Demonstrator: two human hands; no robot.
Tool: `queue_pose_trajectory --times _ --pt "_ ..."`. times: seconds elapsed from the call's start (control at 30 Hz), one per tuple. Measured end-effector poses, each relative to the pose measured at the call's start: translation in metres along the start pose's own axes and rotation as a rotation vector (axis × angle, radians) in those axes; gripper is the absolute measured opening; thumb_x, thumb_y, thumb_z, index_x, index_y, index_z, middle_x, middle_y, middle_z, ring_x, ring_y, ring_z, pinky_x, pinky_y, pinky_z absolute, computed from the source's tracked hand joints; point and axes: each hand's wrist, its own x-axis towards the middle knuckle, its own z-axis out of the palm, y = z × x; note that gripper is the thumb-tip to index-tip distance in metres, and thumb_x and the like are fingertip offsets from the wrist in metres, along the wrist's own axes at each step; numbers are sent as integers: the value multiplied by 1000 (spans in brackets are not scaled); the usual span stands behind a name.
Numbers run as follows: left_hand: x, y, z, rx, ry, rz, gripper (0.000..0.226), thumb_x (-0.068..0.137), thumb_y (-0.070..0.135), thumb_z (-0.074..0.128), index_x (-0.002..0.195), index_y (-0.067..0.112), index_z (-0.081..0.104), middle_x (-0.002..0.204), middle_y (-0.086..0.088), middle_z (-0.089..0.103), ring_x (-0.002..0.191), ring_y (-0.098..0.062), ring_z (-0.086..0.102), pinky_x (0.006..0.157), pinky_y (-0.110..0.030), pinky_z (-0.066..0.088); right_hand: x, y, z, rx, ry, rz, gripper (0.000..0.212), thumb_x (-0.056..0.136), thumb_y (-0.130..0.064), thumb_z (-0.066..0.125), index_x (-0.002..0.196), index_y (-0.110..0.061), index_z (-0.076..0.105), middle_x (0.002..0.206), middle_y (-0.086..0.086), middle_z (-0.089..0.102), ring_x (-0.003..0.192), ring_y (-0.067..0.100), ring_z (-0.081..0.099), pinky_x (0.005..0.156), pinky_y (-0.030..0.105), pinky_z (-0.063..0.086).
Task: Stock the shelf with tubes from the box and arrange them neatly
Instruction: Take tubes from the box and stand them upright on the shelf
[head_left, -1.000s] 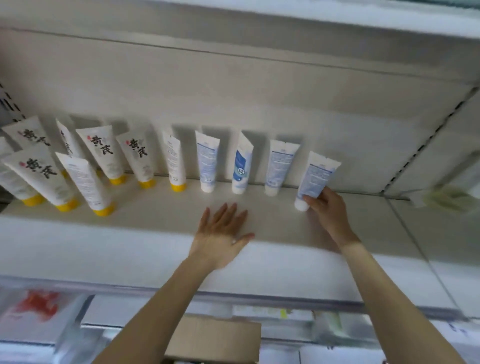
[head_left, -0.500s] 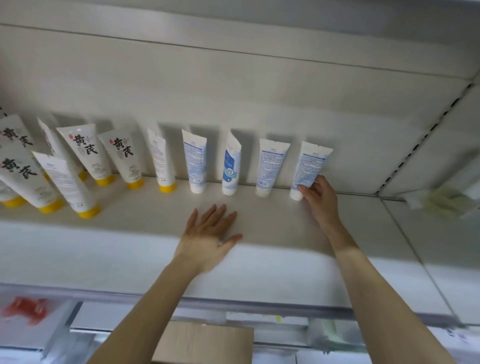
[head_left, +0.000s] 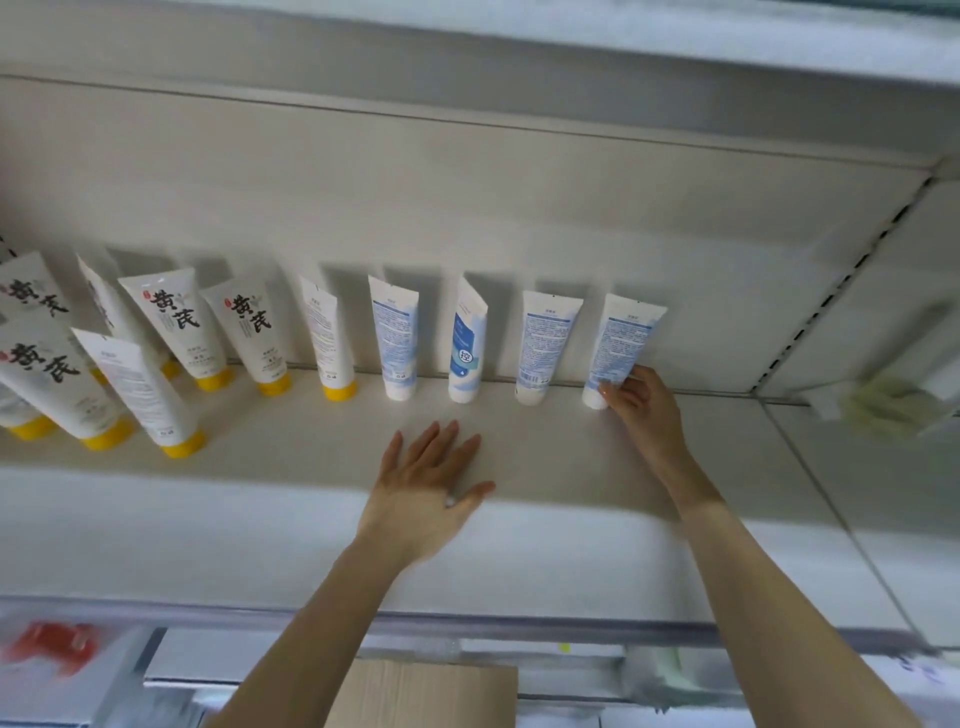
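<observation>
Seating blue-white tube (head_left: 621, 345), cap down, at row's 3 o'clock end. My right hand (head_left: 641, 410) pinched its base; left hand (head_left: 426, 488) lay flat, fingers spread, on shelf (head_left: 571, 452). Next, probably: release gently, reach cardboard box (head_left: 426, 691) at 6 o'clock.

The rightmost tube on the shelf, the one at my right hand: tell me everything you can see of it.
The rightmost tube is white, soft-looking plastic with a pale blue panel of fine print, too small to read. It stands on the shelf with its white cap at the bottom and its flat crimped end on top, leaning on the back panel and tilted slightly right. The right hand pinches its lower end near the cap. It stands apart from the neighbouring tube on its left.
</observation>
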Motion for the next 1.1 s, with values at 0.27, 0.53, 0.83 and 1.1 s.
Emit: queue_pose_trajectory --times 0.27,0.53,0.83,1.1 --pt "4 4 -5 17 -108 -12 78 78 74 3 147 40 12 158 10 5 145 -9 -1 117 -41 -7 -84 -14 0 -149 37 144 46 88 -13 64 130 -4 49 133 9 53 119 20 52 89 13 36" --pt "-47 -16 -42 104 -110 168 86 74 74 1 148 32 19 157 -1 16 145 -19 10 117 -48 -1 -187 -77 36 -867 -332 -98 68 92 -48 50 146 -13 30 154 6 27 141 18 26 112 21 17" --pt "-165 -84 -93 64 -50 291 85 75 72 -3 150 32 9 159 3 5 146 -15 1 117 -41 -6 -291 -125 99 -1166 -395 -321 80 90 -64 34 150 -15 14 158 4 13 145 18 12 118 31 6" --pt "-252 -114 -56 114 -133 327 84 79 73 -3 150 30 8 159 1 3 146 -16 -1 117 -42 -9 -365 -91 131 -1245 -542 -318 99 78 -79 -3 148 -15 24 152 7 32 140 24 32 114 44 22"
